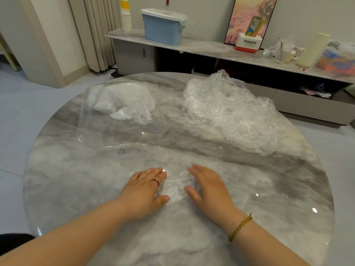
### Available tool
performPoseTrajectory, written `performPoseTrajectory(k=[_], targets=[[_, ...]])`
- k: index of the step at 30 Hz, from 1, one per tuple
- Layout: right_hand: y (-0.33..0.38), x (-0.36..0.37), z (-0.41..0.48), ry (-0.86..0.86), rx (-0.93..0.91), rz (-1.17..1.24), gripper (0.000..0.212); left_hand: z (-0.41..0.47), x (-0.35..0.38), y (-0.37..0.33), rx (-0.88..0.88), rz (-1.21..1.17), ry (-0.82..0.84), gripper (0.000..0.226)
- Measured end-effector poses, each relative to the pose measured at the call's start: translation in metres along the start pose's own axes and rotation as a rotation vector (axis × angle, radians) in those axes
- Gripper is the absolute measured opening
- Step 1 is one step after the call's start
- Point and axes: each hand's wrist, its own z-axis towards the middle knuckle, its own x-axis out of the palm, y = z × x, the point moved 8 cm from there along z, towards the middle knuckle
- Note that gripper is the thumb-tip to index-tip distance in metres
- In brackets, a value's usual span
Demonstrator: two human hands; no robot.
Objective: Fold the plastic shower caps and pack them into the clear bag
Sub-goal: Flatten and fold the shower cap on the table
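Note:
A crumpled clear shower cap (177,186) lies flat on the round marble table (76,185) near its front. My left hand (145,191) presses on the cap's left side with flat, spread fingers. My right hand (208,189) lies flat on its right side. A heap of loose shower caps (230,110) sits at the back right of the table. The clear bag (119,114) lies at the back left, its mouth toward me, with several folded caps (123,102) inside at its far end.
Behind the table runs a low marble sideboard (201,48) with a blue lidded bin (163,27), a stack of paper cups (125,18), a white box (248,43), a framed picture and jars. Curtains hang at the back left. Grey floor surrounds the table.

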Motion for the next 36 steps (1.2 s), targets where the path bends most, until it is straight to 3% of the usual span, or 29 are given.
performPoseTrajectory(k=[2, 6, 9, 11, 13, 18, 23, 26, 29, 32, 34, 36], targets=[[-0.023, -0.013, 0.002, 0.01, 0.18, -0.024, 0.056, 0.003, -0.016, 0.003, -0.034, -0.098, -0.061, 0.069], [-0.053, -0.006, -0.002, 0.221, 0.418, -0.015, 0.052, 0.009, -0.025, 0.01, -0.102, -0.234, -0.098, 0.06], [-0.047, -0.002, -0.003, 0.203, 0.409, 0.039, 0.009, 0.009, -0.025, 0.003, -0.107, -0.166, -0.107, 0.056], [-0.043, -0.003, -0.001, 0.182, 0.384, 0.117, 0.029, 0.007, -0.026, -0.001, -0.107, -0.148, -0.098, 0.058], [-0.037, -0.009, 0.003, 0.113, 0.342, 0.278, 0.029, 0.007, -0.029, -0.003, -0.105, -0.173, -0.071, 0.067], [-0.013, -0.041, 0.011, -0.015, 0.165, 0.551, 0.034, 0.007, -0.059, -0.022, 0.005, -0.575, -0.02, 0.08], [0.015, -0.083, 0.025, -0.048, 0.036, 0.574, 0.025, 0.012, -0.095, -0.036, 0.061, -0.69, -0.01, 0.022], [0.027, -0.109, 0.031, -0.136, -0.011, 0.575, 0.022, 0.011, -0.115, -0.036, 0.048, -0.794, -0.097, 0.016], [0.017, -0.118, 0.023, -0.285, 0.109, 0.708, 0.049, 0.006, -0.138, -0.025, 0.022, -0.993, -0.291, 0.014], [0.02, -0.094, 0.012, -0.181, 0.17, 0.762, 0.059, -0.005, -0.153, -0.014, 0.014, -1.12, -0.45, 0.01], [0.03, -0.073, 0.007, -0.048, 0.139, 0.724, 0.053, -0.013, -0.154, -0.014, 0.037, -1.184, -0.455, 0.017], [0.035, -0.062, 0.005, -0.037, 0.116, 0.693, 0.04, -0.023, -0.149, -0.017, 0.061, -1.21, -0.405, 0.017]])
